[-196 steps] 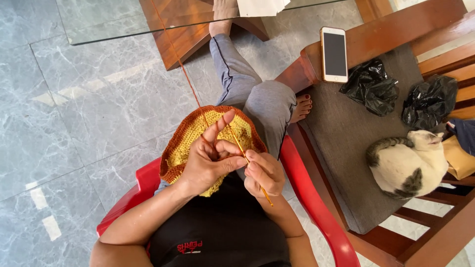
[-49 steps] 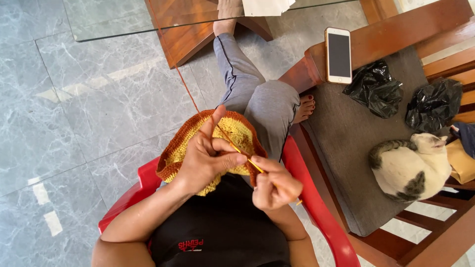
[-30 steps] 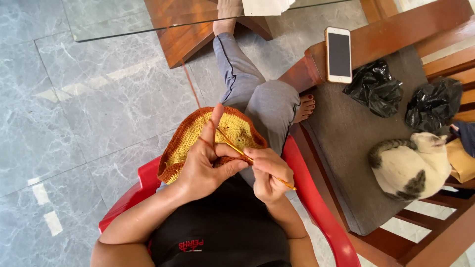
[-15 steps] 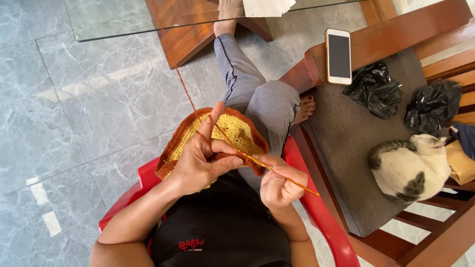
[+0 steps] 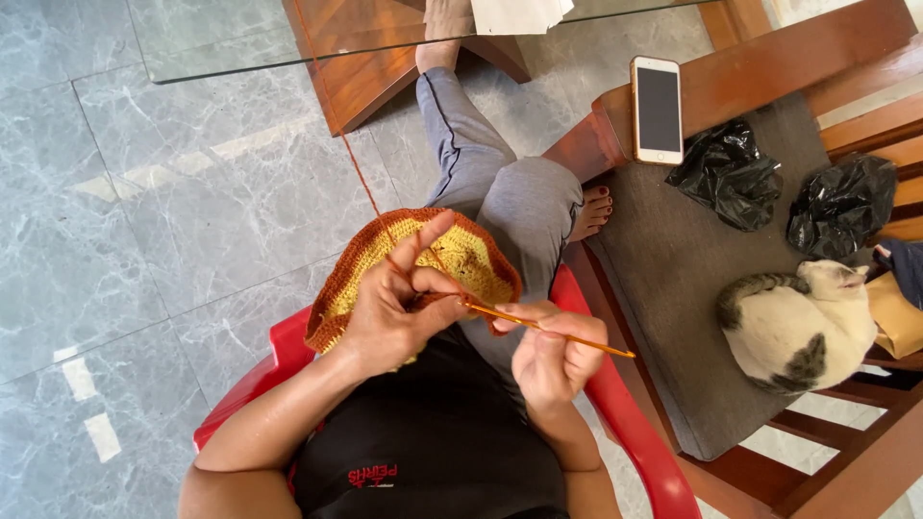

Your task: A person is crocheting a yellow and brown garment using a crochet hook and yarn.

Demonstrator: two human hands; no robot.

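Between both hands, the hook [image 5: 548, 330] works: right hand [image 5: 550, 358] pinches it shut, left hand [image 5: 394, 308] clamps the crochet [image 5: 461, 252] just beyond. Best keep yarn [image 5: 358, 173] taut, hook level.

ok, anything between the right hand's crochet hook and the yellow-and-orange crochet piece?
Nothing visible. The right hand holds the crochet hook, whose tip reaches the edge of the crochet piece beside the left hand gripping it. The orange yarn runs up and away, clear of the hook.
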